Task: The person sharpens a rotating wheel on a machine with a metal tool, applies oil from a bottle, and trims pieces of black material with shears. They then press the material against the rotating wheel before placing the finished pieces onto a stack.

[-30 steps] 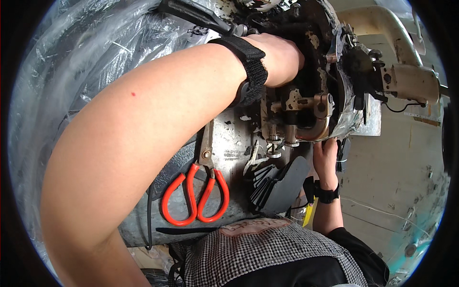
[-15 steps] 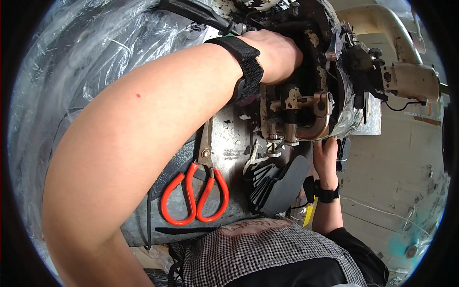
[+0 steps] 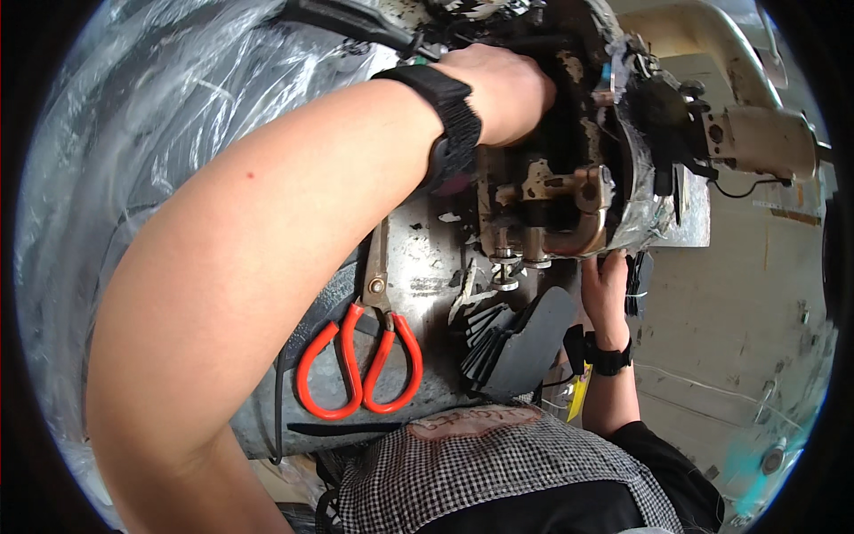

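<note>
My left hand [image 3: 503, 89] reaches into the dark middle of a worn machine [image 3: 578, 191] with chipped paint, metal posts and screws. Its fingers are hidden among the machine's parts, so their grip does not show. Low on the machine's right side, my right hand [image 3: 606, 278] is raised against the lower edge. Only its back and thumb area are visible; the fingers go out of sight behind the housing. Just left of this hand, a fanned stack of dark grey, rounded flat pieces [image 3: 540, 345] lies near my apron. Both wrists wear black straps.
Scissors with red handles [image 3: 354, 365] lie on the metal surface beneath my left forearm. Clear plastic sheeting [image 3: 133, 169] covers the far left. A black-handled tool [image 3: 356, 22] sits above my left wrist. A bundle of dark pieces [image 3: 638, 285] is right of my right hand.
My left hand and forearm have shifted slightly left and up in the picture, still inside the machine. The whole view has drifted a little. My right hand stays in place.
</note>
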Demonstrator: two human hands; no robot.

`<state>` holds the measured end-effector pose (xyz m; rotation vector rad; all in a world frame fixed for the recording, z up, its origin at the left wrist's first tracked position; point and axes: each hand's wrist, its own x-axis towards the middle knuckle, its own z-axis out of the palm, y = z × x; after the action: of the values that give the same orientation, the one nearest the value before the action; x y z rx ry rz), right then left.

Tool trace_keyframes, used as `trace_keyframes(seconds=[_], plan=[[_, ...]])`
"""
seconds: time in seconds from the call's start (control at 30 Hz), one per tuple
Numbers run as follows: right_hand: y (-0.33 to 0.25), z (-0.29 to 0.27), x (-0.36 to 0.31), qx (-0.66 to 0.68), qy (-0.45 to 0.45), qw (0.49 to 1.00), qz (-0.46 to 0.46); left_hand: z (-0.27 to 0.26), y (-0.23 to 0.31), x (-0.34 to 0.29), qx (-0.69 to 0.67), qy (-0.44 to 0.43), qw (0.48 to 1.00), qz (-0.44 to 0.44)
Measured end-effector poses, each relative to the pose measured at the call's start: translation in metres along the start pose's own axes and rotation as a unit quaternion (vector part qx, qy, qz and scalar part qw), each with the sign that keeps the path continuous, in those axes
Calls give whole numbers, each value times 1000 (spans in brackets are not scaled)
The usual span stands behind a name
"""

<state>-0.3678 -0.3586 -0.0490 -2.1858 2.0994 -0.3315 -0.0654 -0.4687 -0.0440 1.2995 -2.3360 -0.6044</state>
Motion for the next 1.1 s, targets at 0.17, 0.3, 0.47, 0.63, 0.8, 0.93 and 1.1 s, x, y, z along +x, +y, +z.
trace_keyframes(seconds=[0.17,0.3,0.47,0.63,0.8,0.93,1.1], plan=[[-2,0,2,-11,10,1000,-1,15,-8,9,22,56,998,29],[-1,5,2,-5,8,1000,-1,13,-5,4,21,56,998,-14],[2,3,1,11,19,1000,2,6,12,2,56,56,997,-27],[-5,4,2,0,30,1000,5,16,-4,5,39,40,998,-36],[-5,3,1,1,25,999,31,13,-3,4,25,45,998,-39],[-11,-2,0,17,2,998,53,-8,22,-12,18,107,991,-78],[-3,-9,-1,90,-27,995,26,-53,55,-56,121,7,987,-103]])
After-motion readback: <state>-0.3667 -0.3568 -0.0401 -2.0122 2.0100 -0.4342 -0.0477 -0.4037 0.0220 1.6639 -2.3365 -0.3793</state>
